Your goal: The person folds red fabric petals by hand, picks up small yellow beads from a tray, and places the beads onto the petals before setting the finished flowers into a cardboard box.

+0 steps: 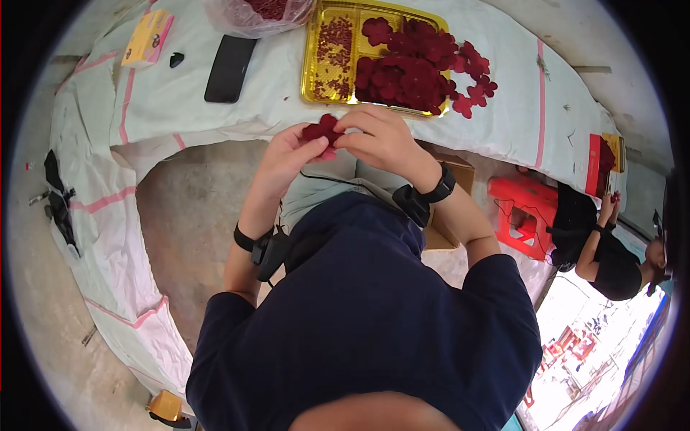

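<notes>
Between my hands, just in front of the table's near edge, is a dark red flower-shaped piece (323,131). My left hand (291,153) pinches it between thumb and fingers from the left. The fingers of my right hand (377,137) grip its right side. Beyond my hands lies a gold plastic tray (307,81) with compartments. Its left compartments hold small dark red bits (335,40); a heap of dark red flower pieces (404,81) fills the right part and spills over the tray's right edge onto the cloth.
On the cloth-covered table (178,102) lie a black phone (230,69), a small black object (176,59), a yellow and pink box (148,39) and a clear bag of red bits (267,11). At right are a red stool (525,213) and a seated co-worker (620,269). A cardboard box (442,231) stands below.
</notes>
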`<state>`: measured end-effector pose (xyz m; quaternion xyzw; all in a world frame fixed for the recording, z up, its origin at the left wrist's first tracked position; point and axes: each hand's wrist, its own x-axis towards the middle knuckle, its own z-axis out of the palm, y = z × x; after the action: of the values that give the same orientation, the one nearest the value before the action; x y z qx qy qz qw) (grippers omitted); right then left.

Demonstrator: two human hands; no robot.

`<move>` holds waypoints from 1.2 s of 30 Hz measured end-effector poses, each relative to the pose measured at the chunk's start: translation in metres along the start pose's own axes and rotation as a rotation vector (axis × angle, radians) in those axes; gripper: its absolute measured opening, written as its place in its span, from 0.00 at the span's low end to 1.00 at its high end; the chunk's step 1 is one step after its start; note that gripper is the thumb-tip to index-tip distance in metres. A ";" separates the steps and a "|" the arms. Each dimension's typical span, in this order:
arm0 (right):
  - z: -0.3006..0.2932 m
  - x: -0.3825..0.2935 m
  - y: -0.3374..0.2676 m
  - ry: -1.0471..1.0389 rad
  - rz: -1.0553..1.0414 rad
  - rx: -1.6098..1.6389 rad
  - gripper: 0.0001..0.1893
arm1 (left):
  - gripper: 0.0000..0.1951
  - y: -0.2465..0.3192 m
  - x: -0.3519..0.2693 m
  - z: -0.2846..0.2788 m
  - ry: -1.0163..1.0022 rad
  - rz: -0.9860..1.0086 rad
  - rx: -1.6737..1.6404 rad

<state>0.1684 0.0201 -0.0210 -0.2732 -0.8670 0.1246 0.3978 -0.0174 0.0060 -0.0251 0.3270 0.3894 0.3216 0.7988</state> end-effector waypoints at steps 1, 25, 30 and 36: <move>0.003 0.003 0.006 -0.004 -0.009 0.010 0.09 | 0.12 -0.007 0.001 -0.007 0.069 0.057 0.083; 0.059 0.028 0.098 -0.287 0.407 -0.195 0.08 | 0.09 -0.015 -0.004 -0.029 0.354 0.116 0.148; 0.044 0.025 0.079 -0.113 0.475 -0.015 0.07 | 0.10 -0.017 -0.002 -0.031 0.331 0.106 0.090; 0.028 0.022 0.024 0.007 0.692 0.441 0.04 | 0.09 -0.013 0.002 -0.023 0.368 0.101 0.122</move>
<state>0.1448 0.0525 -0.0364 -0.4572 -0.6751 0.4328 0.3844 -0.0326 0.0059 -0.0475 0.3297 0.5308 0.3916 0.6755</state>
